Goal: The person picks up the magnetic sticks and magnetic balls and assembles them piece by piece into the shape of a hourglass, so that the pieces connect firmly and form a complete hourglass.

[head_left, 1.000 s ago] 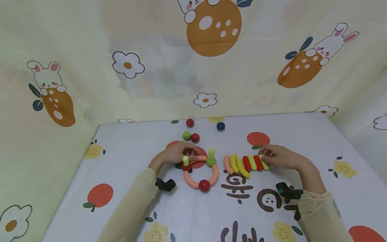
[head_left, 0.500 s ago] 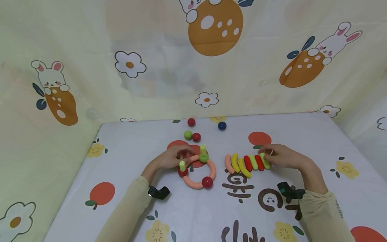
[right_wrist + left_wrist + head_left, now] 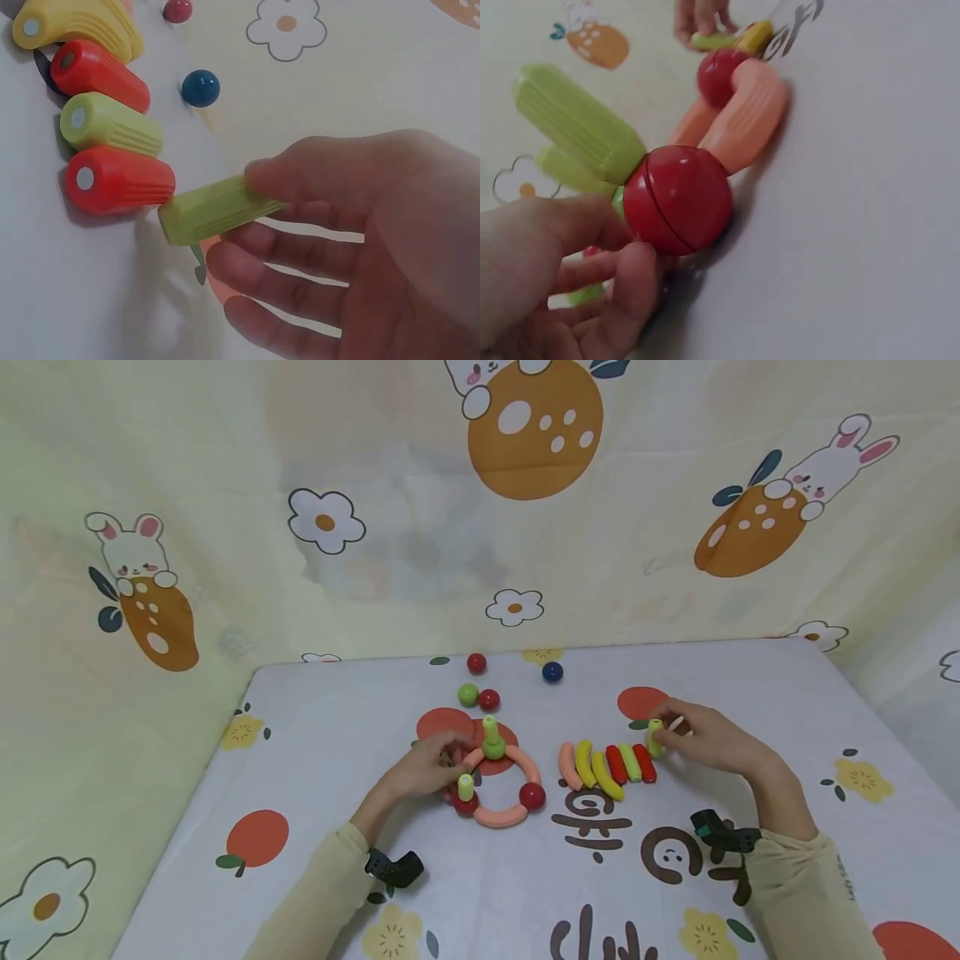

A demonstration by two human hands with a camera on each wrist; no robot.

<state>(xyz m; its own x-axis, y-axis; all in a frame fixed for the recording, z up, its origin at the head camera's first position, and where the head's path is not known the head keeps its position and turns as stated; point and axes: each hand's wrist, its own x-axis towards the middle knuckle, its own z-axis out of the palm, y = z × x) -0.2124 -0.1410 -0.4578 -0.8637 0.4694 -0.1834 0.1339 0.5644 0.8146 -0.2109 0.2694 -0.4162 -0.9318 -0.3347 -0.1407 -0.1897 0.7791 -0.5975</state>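
Observation:
A ring of curved pink rods [image 3: 501, 817] and balls lies on the table. Its plain red ball [image 3: 532, 796] sits at the right. A light green rod stands up from its green ball [image 3: 493, 747], another from the nearer red ball [image 3: 466, 804]. My left hand [image 3: 422, 768] grips the ring's left side, thumb and finger right at that red ball [image 3: 679, 199] in the left wrist view; part of the ring is hidden behind the fingers. My right hand [image 3: 712, 740] pinches a straight light green rod [image 3: 217, 210] between thumb and fingers, raised at the end of the row of rods.
Beside the ring, the row holds a pink rod [image 3: 569, 767], yellow curved rods [image 3: 606, 777], red rods [image 3: 643, 763] and a green one [image 3: 629, 763]. Farther back lie red balls [image 3: 476, 663], a green ball [image 3: 468, 695] and a blue ball [image 3: 552, 672]. A printed curtain [image 3: 405, 568] hangs behind.
The ring has turned counterclockwise under my left hand, its plain red ball moving from the front to the right. My right hand has lifted the green rod from the row's right end.

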